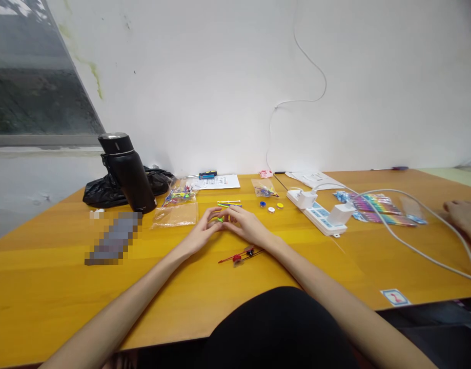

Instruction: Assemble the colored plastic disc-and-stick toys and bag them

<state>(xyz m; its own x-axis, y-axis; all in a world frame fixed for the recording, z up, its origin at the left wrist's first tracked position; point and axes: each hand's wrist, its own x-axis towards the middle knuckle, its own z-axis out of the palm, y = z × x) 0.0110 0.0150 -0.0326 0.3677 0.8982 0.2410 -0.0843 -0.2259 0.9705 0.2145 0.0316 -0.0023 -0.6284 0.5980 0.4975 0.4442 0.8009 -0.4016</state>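
Note:
My left hand (201, 229) and my right hand (246, 224) meet over the middle of the yellow table (46, 287), fingertips together pinching a small green piece (220, 219). Both hands are closed on it. Just in front of my right wrist lies a thin red rod with a red wheel and a black part (240, 255). Behind my hands lie yellow and dark sticks (229, 203) and three small discs (271, 207), blue, white and yellow.
A black flask (127, 171) and a black bag (104, 190) stand at the back left. Clear bags of small parts (176, 206) lie beside them. A white power strip (315, 210) with cables and colourful packets (377, 210) sits right. Another person's hand (464, 218) rests at the right edge.

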